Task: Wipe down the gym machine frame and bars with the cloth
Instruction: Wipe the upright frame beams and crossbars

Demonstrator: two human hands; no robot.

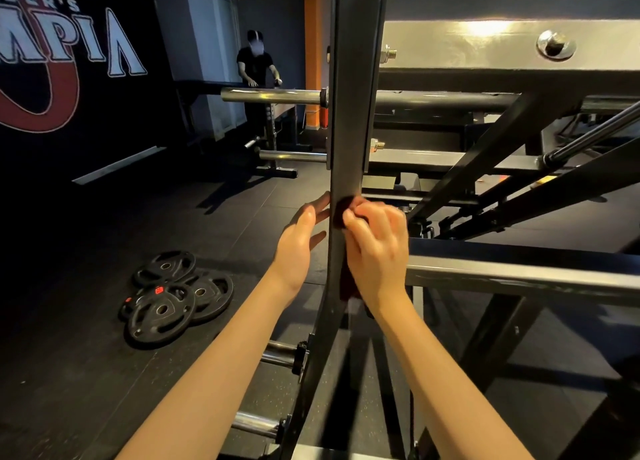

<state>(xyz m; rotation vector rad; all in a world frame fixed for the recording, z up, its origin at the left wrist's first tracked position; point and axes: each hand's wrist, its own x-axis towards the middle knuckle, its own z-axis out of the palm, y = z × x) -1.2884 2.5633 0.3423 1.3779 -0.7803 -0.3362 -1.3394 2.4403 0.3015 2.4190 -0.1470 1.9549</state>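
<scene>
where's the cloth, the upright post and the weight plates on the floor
cloth (340,213), head view, on the dark bunched part pressed against the post
upright post (348,130), head view, on its front face about midway up
weight plates (162,309), head view, on the hub of the nearest plate

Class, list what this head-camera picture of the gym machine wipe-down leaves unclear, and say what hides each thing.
Head view:
The cloth: mostly covered by the right hand gripping it and dim against the upright post; its shape is unclear.
The left hand: fingertips meet the post's edge; contact cannot be told.
The wall lettering: cut off by the left edge.
The weight plates: markings too small to read.
</scene>
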